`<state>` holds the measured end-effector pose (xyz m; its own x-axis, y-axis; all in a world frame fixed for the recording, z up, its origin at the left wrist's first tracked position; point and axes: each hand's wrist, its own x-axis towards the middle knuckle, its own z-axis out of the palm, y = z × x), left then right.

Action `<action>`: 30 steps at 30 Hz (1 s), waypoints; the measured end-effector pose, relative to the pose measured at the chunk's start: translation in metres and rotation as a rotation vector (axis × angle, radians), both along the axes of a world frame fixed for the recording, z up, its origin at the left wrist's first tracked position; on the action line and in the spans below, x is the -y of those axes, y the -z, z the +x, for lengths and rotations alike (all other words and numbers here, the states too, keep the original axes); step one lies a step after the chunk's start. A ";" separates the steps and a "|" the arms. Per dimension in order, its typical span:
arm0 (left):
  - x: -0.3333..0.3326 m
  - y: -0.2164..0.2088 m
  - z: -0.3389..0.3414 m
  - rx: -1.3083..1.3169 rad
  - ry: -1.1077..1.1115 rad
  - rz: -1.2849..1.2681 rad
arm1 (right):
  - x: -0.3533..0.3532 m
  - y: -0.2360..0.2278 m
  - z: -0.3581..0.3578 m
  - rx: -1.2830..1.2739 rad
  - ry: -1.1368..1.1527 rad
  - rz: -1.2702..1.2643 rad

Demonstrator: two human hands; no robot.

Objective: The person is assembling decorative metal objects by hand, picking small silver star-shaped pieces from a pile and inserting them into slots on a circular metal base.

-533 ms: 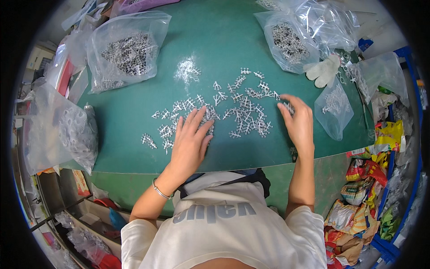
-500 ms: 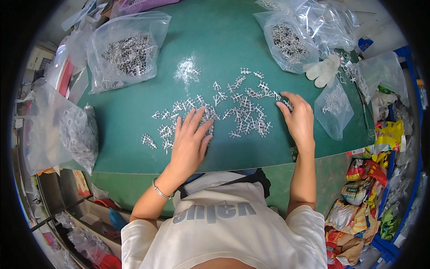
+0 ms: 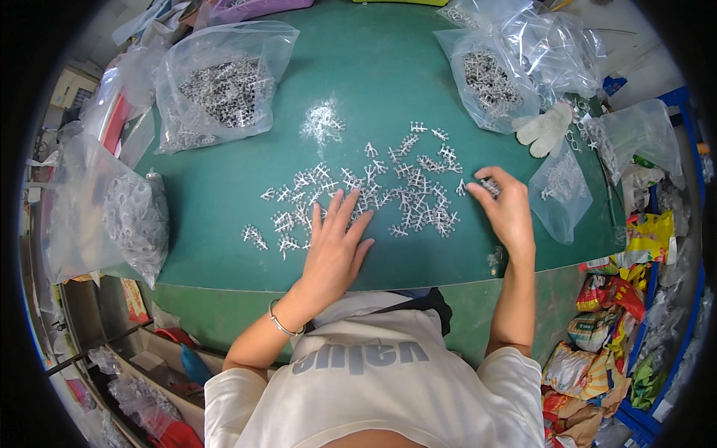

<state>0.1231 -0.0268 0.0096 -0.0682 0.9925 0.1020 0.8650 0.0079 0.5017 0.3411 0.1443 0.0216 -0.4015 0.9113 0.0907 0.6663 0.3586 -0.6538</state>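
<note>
Many small silver branched metal pieces (image 3: pixel 418 201), shaped like fishbones, lie scattered over the middle of the green table. My left hand (image 3: pixel 336 246) rests palm down among the pieces on the left, its fingers stretched out and slightly apart, their tips touching the pieces. To the right of the spread, my right hand (image 3: pixel 511 213) is curled, with a few branched metal pieces (image 3: pixel 489 187) between thumb and fingers; how many is hidden. A single loose piece (image 3: pixel 461 187) lies just left of my right thumb.
White powder (image 3: pixel 323 124) is heaped beyond the pieces. Clear plastic bags of metal pieces stand at the back left (image 3: pixel 224 93) and back right (image 3: pixel 489 78). A bag of grey rings (image 3: pixel 136 213) sits far left. A white glove (image 3: pixel 544 128) and a small bag (image 3: pixel 560 183) lie right.
My right hand's fingers have curled in more around the pieces, and a loose piece now lies apart beside the thumb. My left hand has shifted slightly right and nearer to me.
</note>
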 end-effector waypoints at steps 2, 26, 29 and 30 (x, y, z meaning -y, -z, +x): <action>0.001 -0.002 -0.001 0.019 0.007 0.015 | 0.011 0.001 -0.012 0.153 0.000 0.062; -0.009 -0.016 -0.026 0.119 -0.108 0.150 | 0.036 0.006 0.048 -1.374 0.440 -0.652; -0.043 -0.013 -0.039 0.169 -0.061 0.253 | 0.049 -0.002 0.030 -1.091 0.260 -0.761; -0.059 -0.012 -0.042 0.172 -0.069 0.238 | 0.053 -0.001 0.023 -1.082 0.221 -0.777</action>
<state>0.0810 0.0324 0.0213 -0.1711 0.9346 0.3119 0.7687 -0.0714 0.6356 0.3646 0.0917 0.0230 -0.2968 0.9070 -0.2988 -0.3128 -0.3880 -0.8669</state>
